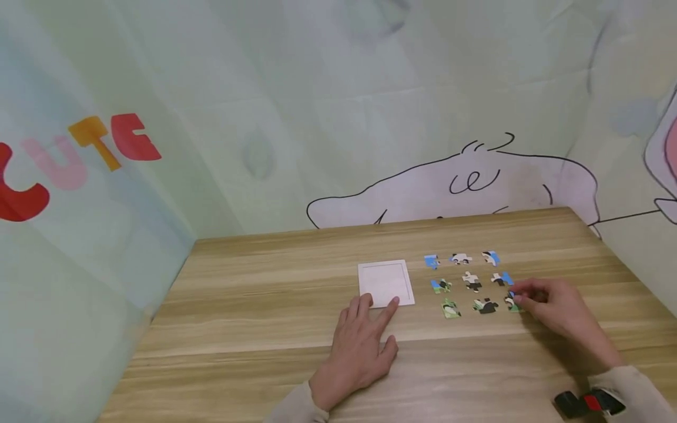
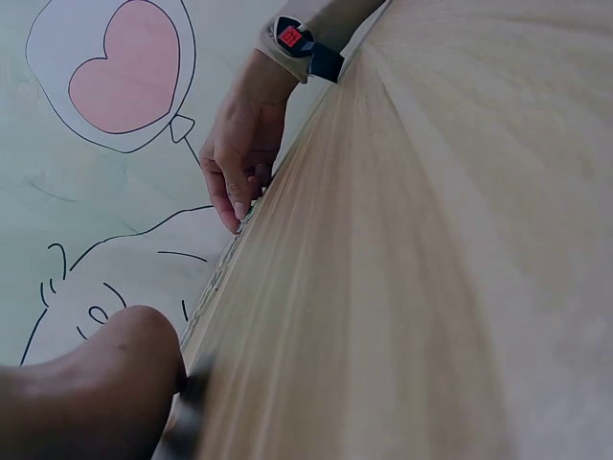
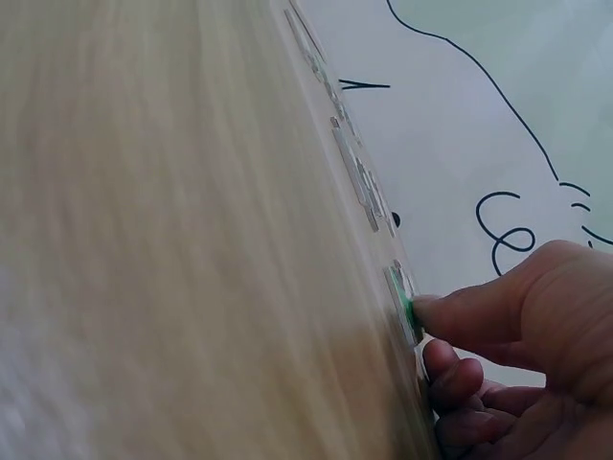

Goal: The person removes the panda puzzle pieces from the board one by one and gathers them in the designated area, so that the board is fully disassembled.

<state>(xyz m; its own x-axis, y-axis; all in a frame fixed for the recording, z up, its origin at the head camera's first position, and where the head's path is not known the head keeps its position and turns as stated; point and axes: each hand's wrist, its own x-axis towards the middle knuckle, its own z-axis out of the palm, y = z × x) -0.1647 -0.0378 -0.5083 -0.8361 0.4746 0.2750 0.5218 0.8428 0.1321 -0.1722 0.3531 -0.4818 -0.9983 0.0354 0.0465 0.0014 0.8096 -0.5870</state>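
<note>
A square white puzzle tray (image 1: 387,282) with a thin inner outline lies flat on the table. My left hand (image 1: 361,346) rests beside it, its spread fingertips touching the near edge. To the right, several jigsaw pieces are laid out in three rows, among them a black and green piece (image 1: 485,306) and a blue piece (image 1: 431,261). At the near right corner my right hand (image 1: 555,305) pinches a green puzzle piece (image 3: 402,297) between thumb and fingers. That piece is partly covered by the fingertips and lies at table level.
The wooden table (image 1: 238,294) meets a printed cloth backdrop (image 1: 254,88) at its far and left edges. A black strap with a red patch (image 1: 592,403) is worn on the right wrist.
</note>
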